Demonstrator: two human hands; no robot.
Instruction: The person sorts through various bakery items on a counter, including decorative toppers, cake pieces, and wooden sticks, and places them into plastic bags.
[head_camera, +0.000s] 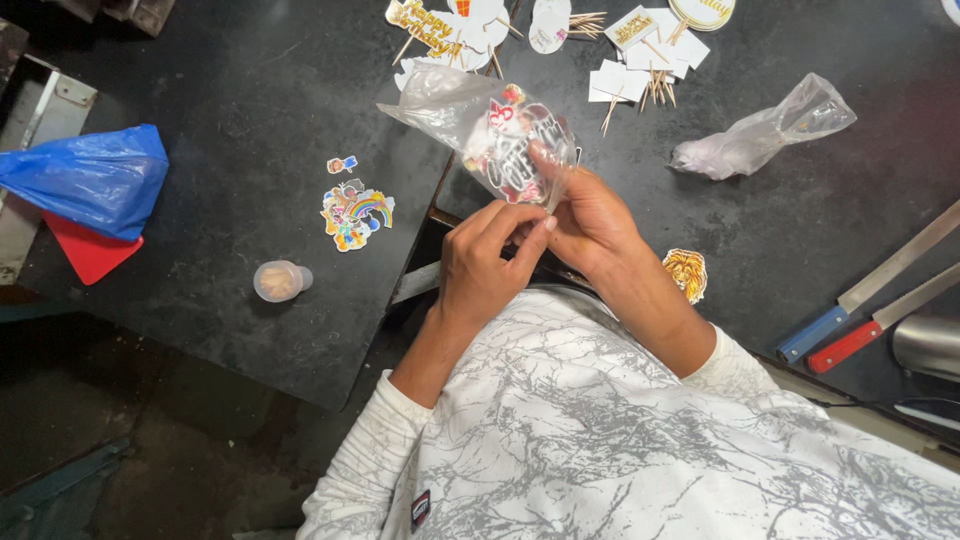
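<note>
Clear plastic bag of toppers pinched by fingers of both hands; two knives nearby.

A dark, matte black worktop with scuffed patches fills the scene under even light, its front edge dropping to a dim, grimy grey floor at lower left.

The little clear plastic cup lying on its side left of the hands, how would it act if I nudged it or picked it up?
The plastic cup lies on its side on the dark table, so a nudge would probably roll it. It looks thin and small, so likely light and easy to squash. Its open end could spill whatever pale stuff is inside.
</note>
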